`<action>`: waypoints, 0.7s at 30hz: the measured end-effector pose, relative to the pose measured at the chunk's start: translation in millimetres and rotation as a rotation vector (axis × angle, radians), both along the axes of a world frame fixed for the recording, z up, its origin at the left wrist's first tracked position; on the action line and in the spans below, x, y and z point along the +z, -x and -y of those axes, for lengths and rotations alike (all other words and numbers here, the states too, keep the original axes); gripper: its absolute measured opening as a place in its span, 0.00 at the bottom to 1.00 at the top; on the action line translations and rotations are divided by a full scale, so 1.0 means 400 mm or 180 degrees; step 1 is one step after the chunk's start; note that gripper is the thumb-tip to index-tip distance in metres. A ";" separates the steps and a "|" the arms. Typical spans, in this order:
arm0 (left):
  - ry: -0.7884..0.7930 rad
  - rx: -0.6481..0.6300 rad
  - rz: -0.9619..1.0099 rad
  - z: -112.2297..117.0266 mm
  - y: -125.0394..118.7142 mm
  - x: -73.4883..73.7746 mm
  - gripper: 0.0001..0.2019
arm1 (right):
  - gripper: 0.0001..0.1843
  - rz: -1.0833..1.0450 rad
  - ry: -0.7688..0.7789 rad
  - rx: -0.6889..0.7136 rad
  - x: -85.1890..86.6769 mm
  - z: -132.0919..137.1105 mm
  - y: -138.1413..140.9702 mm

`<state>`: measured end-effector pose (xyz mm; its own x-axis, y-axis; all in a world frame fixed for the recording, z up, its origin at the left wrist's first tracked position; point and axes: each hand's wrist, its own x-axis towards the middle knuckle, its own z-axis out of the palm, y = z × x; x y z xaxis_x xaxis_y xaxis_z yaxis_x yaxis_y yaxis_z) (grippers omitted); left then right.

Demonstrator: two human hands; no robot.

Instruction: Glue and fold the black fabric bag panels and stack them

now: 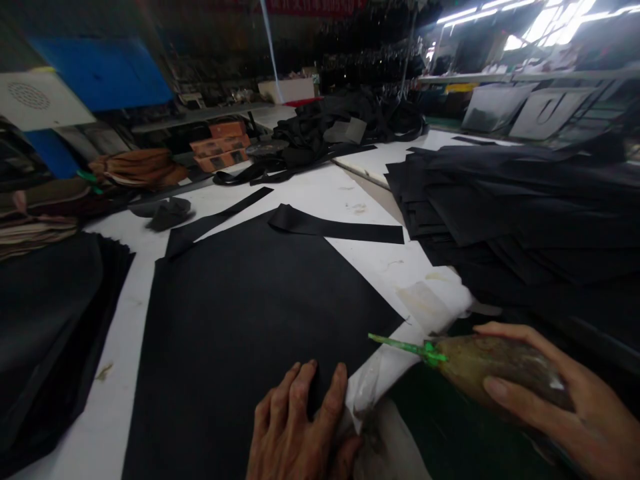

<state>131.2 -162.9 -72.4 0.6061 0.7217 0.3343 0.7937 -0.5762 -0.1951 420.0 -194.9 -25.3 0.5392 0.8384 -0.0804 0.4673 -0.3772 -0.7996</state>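
White tabletop edge (393,367), perhaps plastic-wrapped, between left hand (300,423) and bottle (470,363).

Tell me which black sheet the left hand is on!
The flat middle sheet: the left hand rests on it. The stack at left and pile at right lie apart from that hand.

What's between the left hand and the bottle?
In the head view, the white table edge lies between the left hand and the bottle, with a dark stretch nearer the bottle.
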 end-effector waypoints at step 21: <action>0.0037 0.0005 0.0137 0.006 -0.002 0.001 0.36 | 0.28 0.0446 0.0344 0.0373 0.049 -0.047 0.026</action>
<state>131.9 -165.4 -72.2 0.5903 0.7266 0.3517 0.8021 -0.5770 -0.1542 409.8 -176.2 -5.7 0.4507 0.8866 -0.1044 0.6170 -0.3939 -0.6814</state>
